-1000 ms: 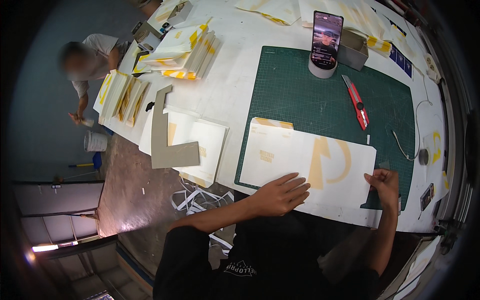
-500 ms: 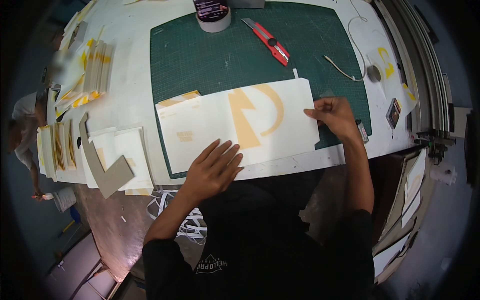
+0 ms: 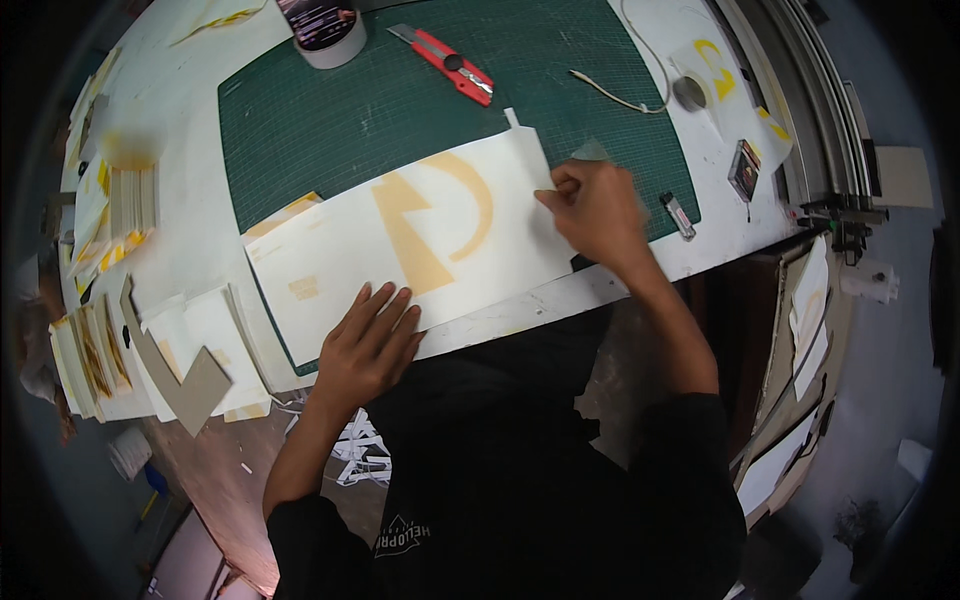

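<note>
A white die-cut paper sheet (image 3: pixel 350 230) with pale yellow shapes printed on it lies slanted across the near part of the green cutting mat (image 3: pixel 450 60). A narrow tab sticks up from its far right corner. My left hand (image 3: pixel 362 345) rests flat on the sheet's near edge, fingers stretched out. At the right edge my right hand (image 3: pixel 600 205) is closed in a pinch, its thumb over the paper's border; the other fingertips are partly hidden. Beyond the sheet lies a red utility knife (image 3: pixel 455 68). A striped yellow-and-white piece (image 3: pixel 300 207) shows from under the sheet's far left edge.
A tape roll (image 3: pixel 335 48) with a phone on it stands at the far left of the mat. Paper stacks (image 3: pixel 135 210) and a grey L-shaped board (image 3: pixel 195 390) lie left. A lighter (image 3: pixel 678 216), a cable (image 3: pixel 620 102) and a small dark box (image 3: pixel 744 170) are right.
The whole view has swung, so the table appears shifted left and tilted. My right hand stays at the sheet's right edge, its fingers curled tighter; my left hand still presses the near edge.
</note>
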### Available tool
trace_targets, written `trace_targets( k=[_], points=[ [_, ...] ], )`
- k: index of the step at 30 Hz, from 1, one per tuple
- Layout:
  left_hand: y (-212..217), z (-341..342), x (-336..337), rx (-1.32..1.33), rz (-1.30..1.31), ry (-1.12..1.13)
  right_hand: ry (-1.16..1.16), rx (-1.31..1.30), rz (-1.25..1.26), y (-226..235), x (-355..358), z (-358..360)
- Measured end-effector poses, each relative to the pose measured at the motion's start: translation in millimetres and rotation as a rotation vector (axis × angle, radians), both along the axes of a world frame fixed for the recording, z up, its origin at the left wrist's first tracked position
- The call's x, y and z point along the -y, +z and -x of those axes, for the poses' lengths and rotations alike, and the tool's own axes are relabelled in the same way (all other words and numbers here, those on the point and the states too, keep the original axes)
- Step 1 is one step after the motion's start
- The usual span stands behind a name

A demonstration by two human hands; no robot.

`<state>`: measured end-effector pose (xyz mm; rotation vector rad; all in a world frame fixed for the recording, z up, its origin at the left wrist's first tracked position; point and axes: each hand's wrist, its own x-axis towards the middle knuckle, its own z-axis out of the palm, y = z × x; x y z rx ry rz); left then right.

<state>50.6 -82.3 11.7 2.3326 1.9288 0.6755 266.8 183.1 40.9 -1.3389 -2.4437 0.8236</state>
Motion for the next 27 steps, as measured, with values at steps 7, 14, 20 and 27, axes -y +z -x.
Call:
trace_targets(
  k=[7, 14, 20, 27],
  points=[
    [0.6, -1.0, -1.9, 0.020, 0.006, 0.009, -0.100, -0.071, 0.480, 8.8, -21.9, -14.5],
    [1.2, -1.4, -2.0, 0.023, -0.005, 0.008, -0.014, 0.014, 0.444, 4.8, -13.9, -33.2],
    [-1.2, 0.8, 0.4, 0.024, -0.004, 0.005, 0.036, 0.044, 0.129, -1.5, 12.2, -26.5],
    [-0.6, -0.4, -1.3, 0.066, 0.005, -0.010, 0.015, -0.003, 0.284, -0.9, 1.5, -39.2]
  ],
)
